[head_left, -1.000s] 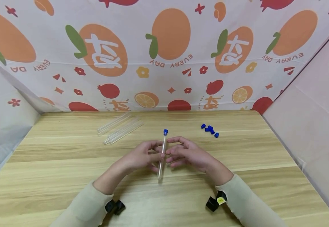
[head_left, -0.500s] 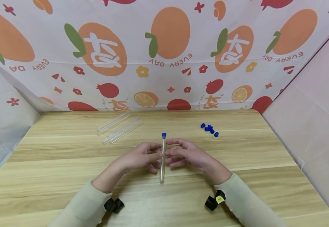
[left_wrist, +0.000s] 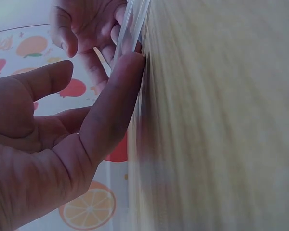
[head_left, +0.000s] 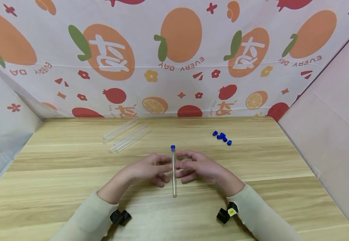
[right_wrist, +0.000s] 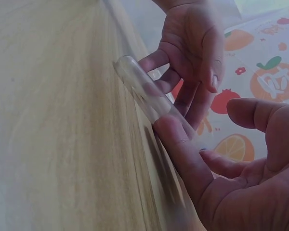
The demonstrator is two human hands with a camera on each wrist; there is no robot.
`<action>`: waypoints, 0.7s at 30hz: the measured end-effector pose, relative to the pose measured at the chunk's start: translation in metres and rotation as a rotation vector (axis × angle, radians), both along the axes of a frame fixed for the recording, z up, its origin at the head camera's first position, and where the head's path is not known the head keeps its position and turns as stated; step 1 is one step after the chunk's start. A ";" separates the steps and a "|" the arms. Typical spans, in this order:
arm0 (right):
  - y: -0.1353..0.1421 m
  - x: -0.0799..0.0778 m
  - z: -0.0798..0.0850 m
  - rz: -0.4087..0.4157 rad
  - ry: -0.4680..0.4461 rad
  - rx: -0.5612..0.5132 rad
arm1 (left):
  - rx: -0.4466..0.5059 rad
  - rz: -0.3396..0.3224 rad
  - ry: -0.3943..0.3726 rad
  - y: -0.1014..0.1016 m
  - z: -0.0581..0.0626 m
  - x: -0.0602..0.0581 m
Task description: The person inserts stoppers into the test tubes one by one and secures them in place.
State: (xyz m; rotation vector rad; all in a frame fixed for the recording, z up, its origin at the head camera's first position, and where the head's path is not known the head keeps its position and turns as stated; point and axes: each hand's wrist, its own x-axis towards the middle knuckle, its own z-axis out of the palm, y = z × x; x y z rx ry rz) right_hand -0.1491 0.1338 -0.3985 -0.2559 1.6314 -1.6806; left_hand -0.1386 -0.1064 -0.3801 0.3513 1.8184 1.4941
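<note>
A clear test tube with a blue cap lies lengthwise toward me on the wooden table, cap at the far end. My left hand touches its left side with straight fingertips. My right hand touches its right side the same way. In the left wrist view a straight finger of my left hand presses against the tube, thumb apart. The right wrist view has one finger of my right hand lying along the tube, with the left hand beyond.
Several uncapped clear tubes lie at the back left of the table. A small heap of loose blue caps sits at the back right. Printed cloth walls close in the table on three sides.
The capped tube has slid toward me and come down to the table, its tilt straightening. Both hands followed it slightly nearer and stayed at its sides.
</note>
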 end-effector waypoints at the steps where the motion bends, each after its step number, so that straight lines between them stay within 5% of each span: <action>1: 0.000 0.000 0.000 0.001 0.001 0.003 | -0.004 -0.003 0.001 0.000 0.000 0.000; 21: 0.001 0.000 0.001 0.030 0.025 0.029 | -0.049 -0.018 0.022 -0.001 -0.001 0.000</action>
